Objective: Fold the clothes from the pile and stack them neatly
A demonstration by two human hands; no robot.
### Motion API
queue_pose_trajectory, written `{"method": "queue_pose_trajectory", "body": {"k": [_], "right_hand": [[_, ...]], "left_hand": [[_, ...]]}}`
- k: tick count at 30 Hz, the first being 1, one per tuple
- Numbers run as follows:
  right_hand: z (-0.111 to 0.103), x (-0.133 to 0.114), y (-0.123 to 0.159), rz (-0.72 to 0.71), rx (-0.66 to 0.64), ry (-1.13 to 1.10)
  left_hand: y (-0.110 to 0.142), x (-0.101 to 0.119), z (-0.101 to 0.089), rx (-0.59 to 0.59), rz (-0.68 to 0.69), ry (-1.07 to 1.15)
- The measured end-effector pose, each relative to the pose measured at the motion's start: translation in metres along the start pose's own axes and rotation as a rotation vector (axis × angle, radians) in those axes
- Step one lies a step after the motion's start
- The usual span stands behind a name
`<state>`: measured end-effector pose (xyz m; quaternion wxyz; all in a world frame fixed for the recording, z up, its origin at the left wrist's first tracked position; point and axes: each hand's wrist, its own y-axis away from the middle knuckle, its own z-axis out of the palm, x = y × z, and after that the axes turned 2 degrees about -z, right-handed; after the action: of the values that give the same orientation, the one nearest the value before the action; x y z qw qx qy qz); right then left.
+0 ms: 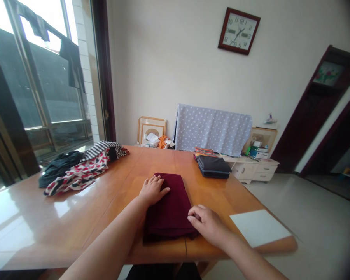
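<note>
A folded maroon garment (175, 206) lies as a long, flat rectangle near the front edge of the wooden table. My left hand (153, 190) rests on its upper left part, palm down and open, with the thumb spread. By the right edge of the cloth is my right hand (205, 223), its fingers curled in loosely and the thumb close to the index finger. No fabric shows between those fingers. At the garment's near end the layered edges look slightly uneven.
Folded dark clothes (212, 167) are stacked at the table's far right, by a striped orange one (205, 151). Loose clothes (81, 167) lie heaped at the left. A white sheet (261, 227) sits near the right corner. Behind the table hangs a dotted cloth (212, 128).
</note>
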<state>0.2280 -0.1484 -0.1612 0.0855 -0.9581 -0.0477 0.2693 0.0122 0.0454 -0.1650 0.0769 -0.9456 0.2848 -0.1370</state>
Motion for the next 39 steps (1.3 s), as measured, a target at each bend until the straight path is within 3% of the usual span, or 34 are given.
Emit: {"method": "queue_pose_trajectory", "body": {"k": [7,12,14,17,20,25,30,33,36,39], "right_hand": [[-0.001,0.011,-0.011,0.018,0.075,-0.048],[-0.001,-0.006,-0.034,-0.083,0.158,-0.026],[0.003,-0.011,-0.044,-0.127,0.119,0.012],[0.013,-0.010,-0.053,-0.128,-0.061,0.088],[0.019,-0.003,-0.054,-0.086,-0.218,0.121],[0.017,0.006,-0.054,-0.070,-0.251,0.092],[0.016,0.015,-0.061,-0.071,-0.152,-0.045],[0.014,0.024,-0.074,-0.059,-0.012,-0.148],[0.009,0.033,-0.099,-0.061,0.073,-0.152],[0.007,0.038,-0.134,-0.063,0.098,-0.099]], "left_hand": [[0.002,-0.022,-0.032,0.035,-0.074,-0.020],[0.024,-0.007,-0.029,0.067,0.093,0.068],[0.034,0.002,-0.019,0.010,0.129,0.065],[0.045,0.010,-0.007,-0.111,0.113,0.039],[0.048,0.010,-0.001,-0.149,0.082,0.023],[0.047,0.009,-0.003,-0.169,0.079,0.028],[0.043,0.000,-0.013,-0.161,0.123,0.087],[0.036,-0.008,-0.025,-0.064,0.110,0.131],[0.029,-0.005,-0.034,0.007,0.154,0.195],[0.028,0.009,-0.030,-0.016,0.288,0.293]]}}
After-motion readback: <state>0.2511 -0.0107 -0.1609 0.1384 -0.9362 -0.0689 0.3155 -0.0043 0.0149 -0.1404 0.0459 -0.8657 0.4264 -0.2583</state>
